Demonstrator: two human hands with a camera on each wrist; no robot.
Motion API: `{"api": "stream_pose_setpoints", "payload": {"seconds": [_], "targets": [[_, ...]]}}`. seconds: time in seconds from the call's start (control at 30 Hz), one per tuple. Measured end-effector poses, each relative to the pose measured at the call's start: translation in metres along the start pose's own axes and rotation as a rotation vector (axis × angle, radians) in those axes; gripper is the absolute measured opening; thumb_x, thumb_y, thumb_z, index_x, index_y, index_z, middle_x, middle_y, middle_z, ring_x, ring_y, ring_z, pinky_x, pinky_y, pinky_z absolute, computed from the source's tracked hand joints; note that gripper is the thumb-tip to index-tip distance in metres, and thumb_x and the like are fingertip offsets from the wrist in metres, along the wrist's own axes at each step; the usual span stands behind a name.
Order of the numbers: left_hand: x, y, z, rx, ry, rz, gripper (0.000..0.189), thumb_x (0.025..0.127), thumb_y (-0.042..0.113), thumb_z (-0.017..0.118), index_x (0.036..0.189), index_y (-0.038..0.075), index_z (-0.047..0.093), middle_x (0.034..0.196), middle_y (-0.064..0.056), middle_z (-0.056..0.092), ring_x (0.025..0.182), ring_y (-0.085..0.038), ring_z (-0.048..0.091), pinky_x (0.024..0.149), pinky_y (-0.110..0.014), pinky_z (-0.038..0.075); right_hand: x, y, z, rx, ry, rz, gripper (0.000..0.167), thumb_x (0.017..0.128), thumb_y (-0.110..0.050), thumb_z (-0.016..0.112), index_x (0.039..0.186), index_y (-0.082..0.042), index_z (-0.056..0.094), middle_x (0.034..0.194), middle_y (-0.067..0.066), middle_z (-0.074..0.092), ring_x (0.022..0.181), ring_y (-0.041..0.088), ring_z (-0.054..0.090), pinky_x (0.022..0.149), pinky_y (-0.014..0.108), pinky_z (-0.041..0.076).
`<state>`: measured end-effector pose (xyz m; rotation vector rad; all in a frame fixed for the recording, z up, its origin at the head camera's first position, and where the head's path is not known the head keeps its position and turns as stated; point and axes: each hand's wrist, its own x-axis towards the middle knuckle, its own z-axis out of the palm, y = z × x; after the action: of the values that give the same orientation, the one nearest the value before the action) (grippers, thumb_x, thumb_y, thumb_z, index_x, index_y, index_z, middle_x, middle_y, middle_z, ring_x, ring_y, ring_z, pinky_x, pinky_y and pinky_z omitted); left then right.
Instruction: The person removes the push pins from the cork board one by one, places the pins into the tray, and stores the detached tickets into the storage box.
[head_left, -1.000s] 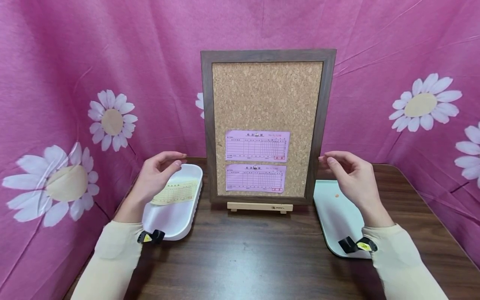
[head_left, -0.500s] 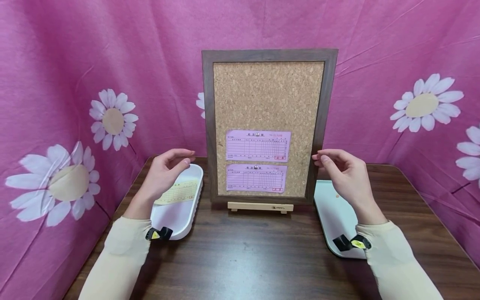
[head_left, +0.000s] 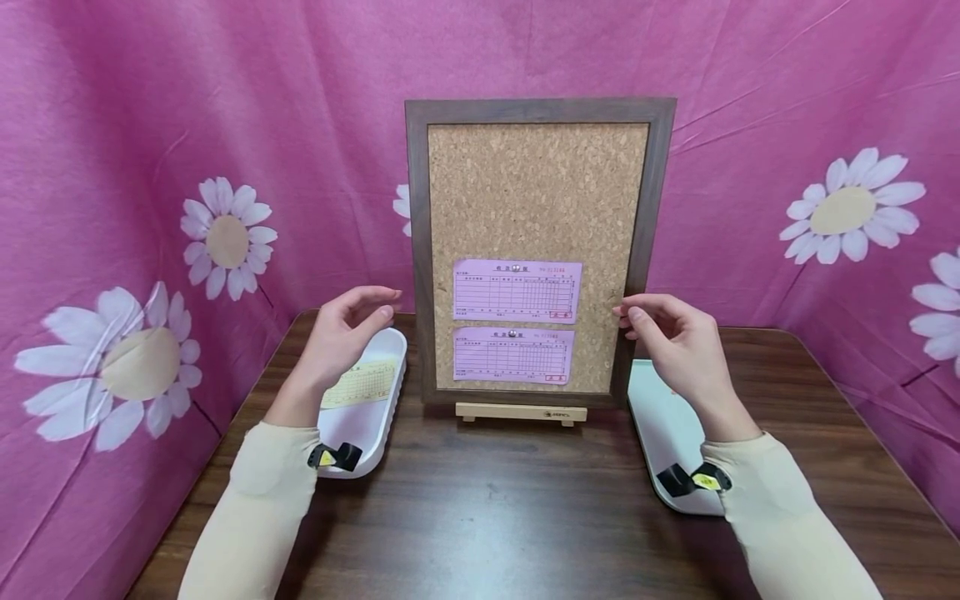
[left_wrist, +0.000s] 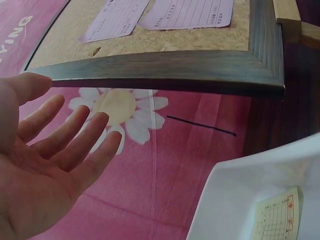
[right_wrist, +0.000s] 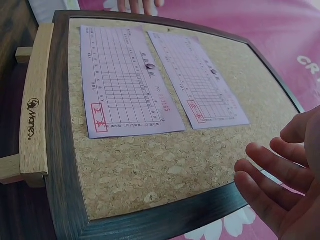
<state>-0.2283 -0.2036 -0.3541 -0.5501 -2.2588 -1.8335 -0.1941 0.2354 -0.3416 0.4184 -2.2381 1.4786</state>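
Observation:
A framed corkboard point(head_left: 536, 192) stands upright on a small wooden easel point(head_left: 517, 413). Two purple receipt slips hang on its lower half, the upper slip point(head_left: 487, 300) and the lower slip point(head_left: 487, 362), each with a round-headed pin near its top. My left hand point(head_left: 337, 342) hovers just left of the frame, fingers apart and loosely bent, as the left wrist view also shows. On the other side my right hand point(head_left: 682, 350) overlaps the frame's right edge in the head view; contact cannot be told. Neither hand holds anything.
Below my left hand is a white tray point(head_left: 392, 400) with a yellow slip point(head_left: 360, 385) inside. A pale green tray point(head_left: 663, 446) lies at the right, partly behind my right hand. Pink flowered cloth point(head_left: 315, 167) surrounds the dark wooden table point(head_left: 480, 517).
Both hands have moved inward toward the board's sides and slightly up. The left went right, the right went left. The slips and trays have stayed in place.

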Motion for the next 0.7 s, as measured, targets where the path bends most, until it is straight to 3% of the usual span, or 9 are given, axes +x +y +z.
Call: {"api": "stream_pose_setpoints", "payload": {"seconds": [0.4,0.57,0.7], "targets": [[0.005,0.001,0.003,-0.038,0.02,0.01,0.033,0.104,-0.003,0.062,0.135,-0.013,0.064,0.117,0.022,0.073,0.108,0.0,0.072,0.095,-0.025,0.062,0.007,-0.001,0.013,0.018,-0.013,-0.004,0.02,0.106,-0.005,0.064,0.119,0.007,0.075,0.1,-0.021,0.077,0.085,0.003,0.075,0.072,0.017,0.061],[0.006,0.002,0.005,-0.029,0.035,0.006,0.034,0.104,-0.001,0.064,0.136,-0.01,0.065,0.124,0.011,0.075,0.11,0.0,0.071,0.096,-0.019,0.059,0.009,-0.003,0.02,0.054,-0.028,0.001,0.02,0.106,-0.004,0.064,0.118,0.008,0.074,0.099,-0.018,0.077,0.087,0.004,0.076,0.073,0.02,0.063],[0.007,0.004,0.007,-0.016,0.041,0.014,0.035,0.103,0.0,0.065,0.137,-0.009,0.066,0.12,0.015,0.076,0.11,0.001,0.069,0.095,-0.016,0.056,0.01,-0.005,0.025,0.062,-0.04,0.013,0.019,0.106,-0.004,0.065,0.118,0.007,0.075,0.099,-0.016,0.078,0.087,0.004,0.076,0.071,0.022,0.064]]}}
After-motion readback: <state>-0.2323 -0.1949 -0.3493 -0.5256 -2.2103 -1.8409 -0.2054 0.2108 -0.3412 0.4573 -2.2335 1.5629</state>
